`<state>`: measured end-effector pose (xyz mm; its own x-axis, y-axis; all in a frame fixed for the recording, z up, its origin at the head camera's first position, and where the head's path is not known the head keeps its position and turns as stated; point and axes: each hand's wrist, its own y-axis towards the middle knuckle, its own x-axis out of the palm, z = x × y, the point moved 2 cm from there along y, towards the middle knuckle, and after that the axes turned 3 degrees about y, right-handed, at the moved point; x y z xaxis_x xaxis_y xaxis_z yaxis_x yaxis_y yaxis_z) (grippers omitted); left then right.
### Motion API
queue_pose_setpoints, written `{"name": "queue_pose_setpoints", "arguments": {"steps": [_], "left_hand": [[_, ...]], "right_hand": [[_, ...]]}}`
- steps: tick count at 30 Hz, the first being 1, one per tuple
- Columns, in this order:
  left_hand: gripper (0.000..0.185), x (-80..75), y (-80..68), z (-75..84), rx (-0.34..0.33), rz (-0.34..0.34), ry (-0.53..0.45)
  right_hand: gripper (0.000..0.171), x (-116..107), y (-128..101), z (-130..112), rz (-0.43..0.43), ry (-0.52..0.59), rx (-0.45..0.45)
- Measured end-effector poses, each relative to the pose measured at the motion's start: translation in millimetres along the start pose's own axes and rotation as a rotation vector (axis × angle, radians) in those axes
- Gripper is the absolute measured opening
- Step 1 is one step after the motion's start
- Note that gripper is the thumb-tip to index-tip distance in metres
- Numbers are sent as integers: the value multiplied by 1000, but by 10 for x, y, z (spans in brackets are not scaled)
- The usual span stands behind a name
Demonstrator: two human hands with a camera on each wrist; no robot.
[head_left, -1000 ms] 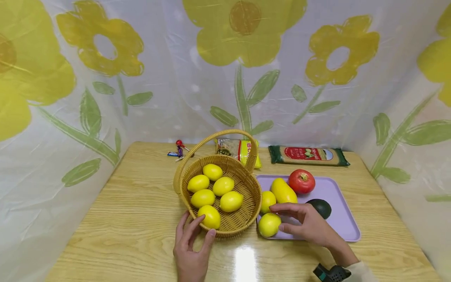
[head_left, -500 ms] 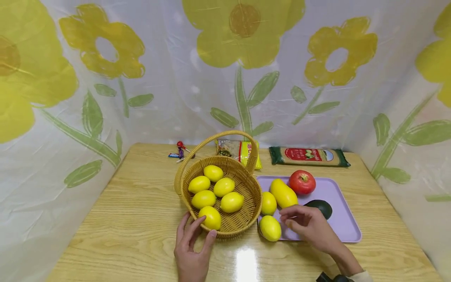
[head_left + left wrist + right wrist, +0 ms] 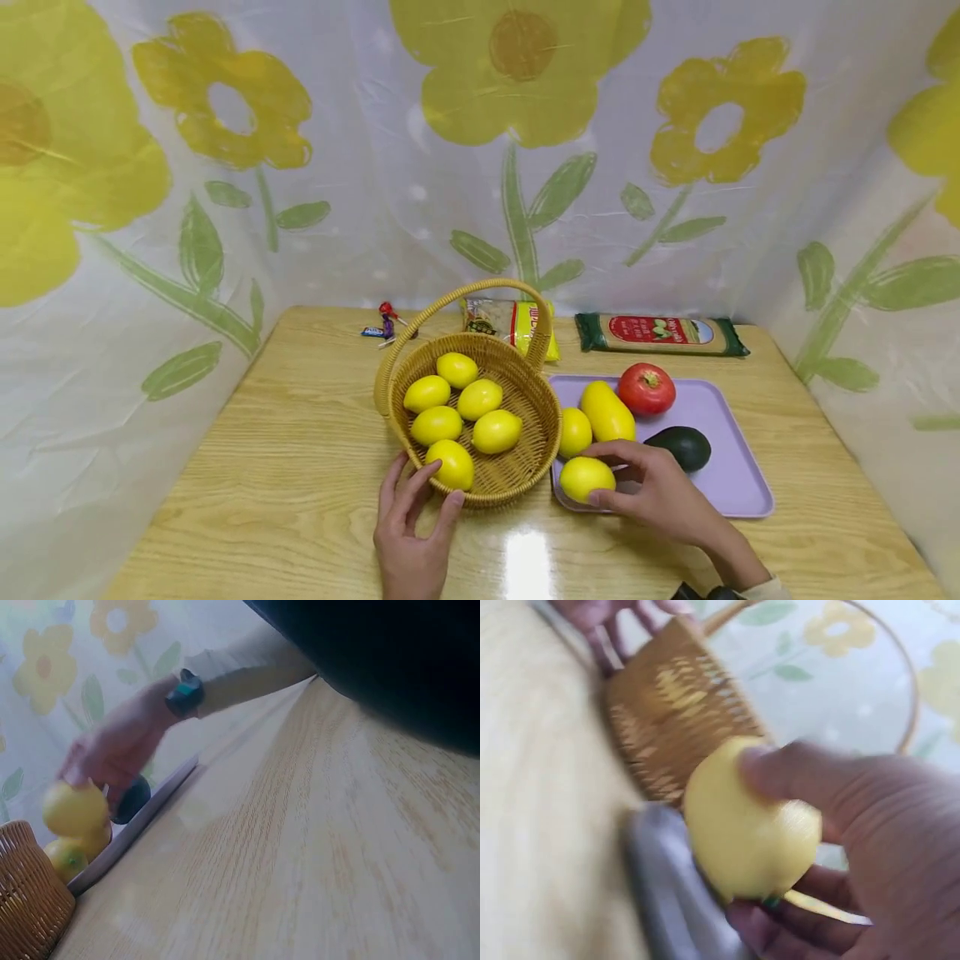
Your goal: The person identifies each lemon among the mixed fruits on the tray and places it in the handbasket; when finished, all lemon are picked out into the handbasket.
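Observation:
My right hand (image 3: 660,492) pinches a lemon (image 3: 587,480) between thumb and fingers, over the near left corner of the lilac tray (image 3: 733,467). In the right wrist view, the thumb lies on the upper side of this lemon (image 3: 742,825). A second lemon (image 3: 574,432) sits just behind it, beside the basket. My left hand (image 3: 412,542) rests with spread fingers against the near left side of the wicker basket (image 3: 525,408). Its index fingertip reaches over the rim beside the nearest lemon (image 3: 452,465). Several lemons (image 3: 478,400) lie inside the basket.
On the tray are a mango (image 3: 607,412), a red pomegranate-like fruit (image 3: 647,389) and a dark avocado (image 3: 681,448). Along the back lie a noodle pack (image 3: 660,334), a yellow food bag (image 3: 495,319) and small sweets (image 3: 386,321). The basket's tall handle (image 3: 416,333) arches up.
My right hand drew back slightly from the front lemon, then came forward again and now grips it, shifting it slightly right. The left hand stays at the basket.

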<state>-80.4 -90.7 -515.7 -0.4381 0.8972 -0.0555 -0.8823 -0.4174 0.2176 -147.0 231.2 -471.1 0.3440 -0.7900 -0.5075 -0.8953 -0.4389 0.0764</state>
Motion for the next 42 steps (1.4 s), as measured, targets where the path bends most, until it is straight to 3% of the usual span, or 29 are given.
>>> {"name": "queue_pose_setpoints", "arguments": {"steps": [3,6,11,17,20,25,30,32,34,37,42], "left_hand": [[40,-2,-2,4,0,-1,-1],[39,-9,4,8,9,1,8],[39,-14,13,7,8,-8,9],[40,2,-12,-5,-11,-6,-5],[40,7,-23,-9,-10,-5,-6],[40,7,-21,-5,-2,-6,-3],[39,-6,-9,7,11,-8,-5],[39,-2,-5,10,16,-7,1],[39,2,-6,13,20,-4,4],[39,6,-10,12,14,4,6],[40,13,-13,8,3,8,1]], "right_hand": [[41,-101,34,-135,36,22,-59],[43,-95,154,-303,29,-24,-155],[43,73,469,-601,-30,-192,-232],[36,377,818,-741,-204,-349,-268],[30,462,902,-742,-179,-405,-302],[32,328,910,-648,-10,-315,-275],[31,-1,813,-433,51,-62,-188],[32,-142,763,-350,59,-21,-136],[32,-259,719,-291,36,-57,-86],[33,-352,672,-263,-25,-194,-37],[37,-242,693,-325,-76,-439,-67]]}}
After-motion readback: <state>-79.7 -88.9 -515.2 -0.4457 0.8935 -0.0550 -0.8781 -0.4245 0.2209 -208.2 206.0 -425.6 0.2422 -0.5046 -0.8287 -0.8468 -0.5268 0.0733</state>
